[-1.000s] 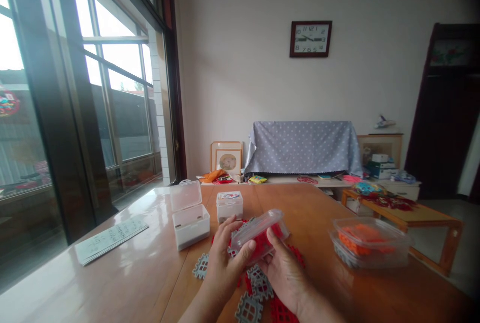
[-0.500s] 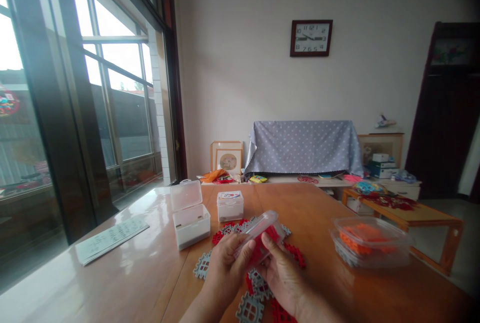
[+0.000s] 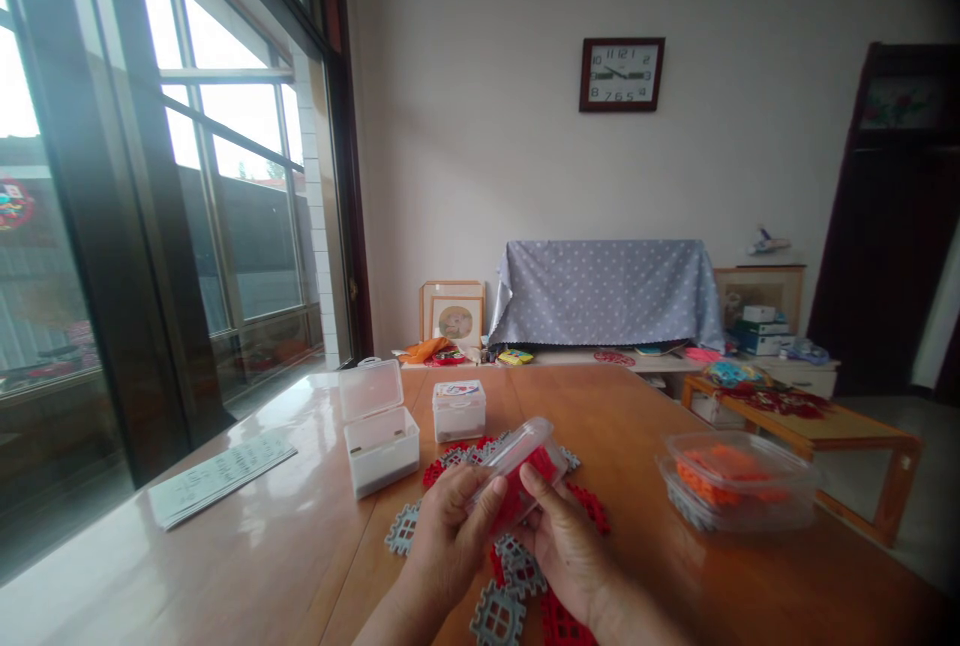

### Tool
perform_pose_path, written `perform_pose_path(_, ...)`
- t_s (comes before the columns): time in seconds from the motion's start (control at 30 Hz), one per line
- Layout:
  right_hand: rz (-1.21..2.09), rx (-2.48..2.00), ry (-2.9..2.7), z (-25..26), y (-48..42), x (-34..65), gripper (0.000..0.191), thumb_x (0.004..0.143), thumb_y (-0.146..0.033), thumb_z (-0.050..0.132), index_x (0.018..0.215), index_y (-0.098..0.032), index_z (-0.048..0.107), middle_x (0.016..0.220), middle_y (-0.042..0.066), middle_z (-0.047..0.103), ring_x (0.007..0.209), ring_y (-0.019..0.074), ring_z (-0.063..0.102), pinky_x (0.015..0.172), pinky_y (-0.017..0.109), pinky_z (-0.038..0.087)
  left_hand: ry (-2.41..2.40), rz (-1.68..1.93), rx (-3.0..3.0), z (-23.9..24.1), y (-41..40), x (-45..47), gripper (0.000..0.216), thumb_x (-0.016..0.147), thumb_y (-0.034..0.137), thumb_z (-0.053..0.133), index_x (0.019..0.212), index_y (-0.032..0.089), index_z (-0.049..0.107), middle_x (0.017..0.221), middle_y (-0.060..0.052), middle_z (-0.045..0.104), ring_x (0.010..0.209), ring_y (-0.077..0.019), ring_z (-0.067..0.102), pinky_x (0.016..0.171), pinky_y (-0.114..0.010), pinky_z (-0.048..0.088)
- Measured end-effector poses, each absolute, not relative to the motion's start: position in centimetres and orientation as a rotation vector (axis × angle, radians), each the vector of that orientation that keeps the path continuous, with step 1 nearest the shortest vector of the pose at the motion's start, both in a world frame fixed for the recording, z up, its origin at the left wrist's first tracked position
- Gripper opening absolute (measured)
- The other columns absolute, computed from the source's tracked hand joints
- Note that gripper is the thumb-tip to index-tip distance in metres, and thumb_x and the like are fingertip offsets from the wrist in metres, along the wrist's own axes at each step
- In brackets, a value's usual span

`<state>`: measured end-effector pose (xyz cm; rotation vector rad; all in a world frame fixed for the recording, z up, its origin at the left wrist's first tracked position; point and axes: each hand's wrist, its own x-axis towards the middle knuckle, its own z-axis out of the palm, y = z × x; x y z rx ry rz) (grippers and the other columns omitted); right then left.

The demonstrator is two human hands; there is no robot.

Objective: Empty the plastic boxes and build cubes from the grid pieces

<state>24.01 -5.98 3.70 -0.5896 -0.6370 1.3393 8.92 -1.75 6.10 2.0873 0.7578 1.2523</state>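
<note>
Head: clear, red-filled box point(image 3: 513, 486)

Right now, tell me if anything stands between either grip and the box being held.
Nothing visible does: the left grip and right grip are both directly on the box. Loose gray pieces and red pieces lie on the table beneath, not between.

Left hand point(image 3: 454, 524) and right hand point(image 3: 568, 538) face each other, fingers point(image 3: 459, 482) curled, thumbs point(image 3: 541, 488) uppermost.
</note>
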Motion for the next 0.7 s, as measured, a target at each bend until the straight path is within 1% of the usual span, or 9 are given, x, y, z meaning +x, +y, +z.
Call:
perform_pose_path(0.1,1.323,-0.605,-0.658,3.9,-6.2,23.9,0.055,0.080,-0.047,0.080,0.129,-0.029,0.062,0.119,0.006,0.074,0.108,0.0278,0.067,0.088,0.042,0.053,0.817,1.288,2.151,6.0,-1.9,8.8,0.022,0.095,0.040,0.059,0.098,0.023,0.072,0.090,-0.006,0.070,0.083,-0.0205,0.062,0.076,-0.029,0.045)
perform_pose_path(0.17,1.302,-0.608,-0.689,4.2,-6.4,23.8,0.056,0.081,-0.045,0.079,0.131,-0.028,0.060,0.119,0.006,0.073,0.108,0.0279,0.066,0.089,0.043,0.053,0.847,1.316,2.153,5.9,-2.0,8.7,0.020,0.094,0.039,0.061,0.105,0.024,0.069,0.093,-0.006,0.071,0.083,-0.0206,0.063,0.076,-0.028,0.045)
perform_pose_path(0.3,1.233,-0.636,-0.713,4.4,-6.6,23.9,0.067,0.079,-0.043,0.081,0.138,-0.028,0.054,0.117,0.007,0.073,0.105,0.0283,0.067,0.088,0.043,0.053,0.822,1.333,2.224,6.2,-2.2,8.4,0.017,0.094,0.036,0.060,0.100,0.025,0.072,0.086,-0.006,0.069,0.079,-0.0212,0.062,0.073,-0.028,0.044)
perform_pose_path(0.37,1.205,-0.658,-0.725,4.4,-6.6,24.1,0.068,0.080,-0.043,0.081,0.140,-0.028,0.053,0.118,0.007,0.073,0.104,0.0283,0.068,0.088,0.043,0.054,0.808,1.340,2.267,6.5,-2.2,8.1,0.020,0.093,0.034,0.061,0.105,0.027,0.074,0.088,-0.008,0.071,0.083,-0.0231,0.062,0.075,-0.030,0.044)
perform_pose_path(0.47,1.183,-0.685,-0.762,4.3,-6.4,24.5,0.067,0.083,-0.042,0.078,0.142,-0.029,0.050,0.121,0.007,0.072,0.105,0.0282,0.068,0.087,0.043,0.054,0.790,1.314,2.331,6.8,-2.2,7.7,0.027,0.092,0.033,0.061,0.116,0.029,0.074,0.092,-0.009,0.073,0.084,-0.0250,0.063,0.076,-0.032,0.045)
perform_pose_path(0.6,1.180,-0.733,-0.783,4.1,-6.3,24.9,0.069,0.084,-0.044,0.077,0.144,-0.030,0.047,0.121,0.007,0.072,0.101,0.0280,0.069,0.082,0.041,0.055,0.763,1.242,2.402,7.0,-2.0,7.3,0.032,0.094,0.030,0.058,0.122,0.029,0.072,0.090,-0.009,0.073,0.082,-0.0242,0.066,0.075,-0.031,0.047)
perform_pose_path(0.7,1.182,-0.763,-0.795,4.0,-6.2,25.0,0.068,0.083,-0.046,0.077,0.143,-0.030,0.049,0.118,0.007,0.073,0.099,0.0279,0.070,0.081,0.041,0.056,0.752,1.182,2.462,7.0,-2.0,7.2,0.033,0.096,0.029,0.055,0.125,0.027,0.070,0.089,-0.009,0.073,0.082,-0.0226,0.067,0.074,-0.029,0.048)
